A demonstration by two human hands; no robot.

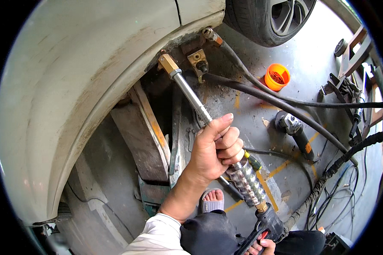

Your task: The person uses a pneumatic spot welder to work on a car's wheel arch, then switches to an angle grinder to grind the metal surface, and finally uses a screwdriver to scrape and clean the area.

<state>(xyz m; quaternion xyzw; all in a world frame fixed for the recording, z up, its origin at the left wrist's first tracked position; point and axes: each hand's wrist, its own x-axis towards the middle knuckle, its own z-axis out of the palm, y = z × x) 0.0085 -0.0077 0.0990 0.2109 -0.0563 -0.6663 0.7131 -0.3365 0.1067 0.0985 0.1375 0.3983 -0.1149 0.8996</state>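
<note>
A slide-hammer dent puller [193, 98] slants from the car's lower edge toward me. Its brass-coloured hex tip [169, 64] meets the bare metal patch on the pale car sill [127, 63]. My left hand [215, 148] is closed round the shiny rod, just above the ridged metal slide weight [247, 183]. At the lower edge, my right hand [261, 246] is wrapped round the black pistol handle [270, 223] beside its red trigger. A thick sleeved cable [306, 204] runs off from the handle. Part of my right hand is cut off by the frame's edge.
Beside the tip are a brass-coloured clamp block [197, 59] and a cable lug [210, 36]. Heavy black cables [281, 102] cross the floor. An angle grinder [295, 131], an orange tub [277, 77], a screwdriver [253, 161] and a jack-like stand [153, 187] lie around. A wheel [264, 21] stands behind.
</note>
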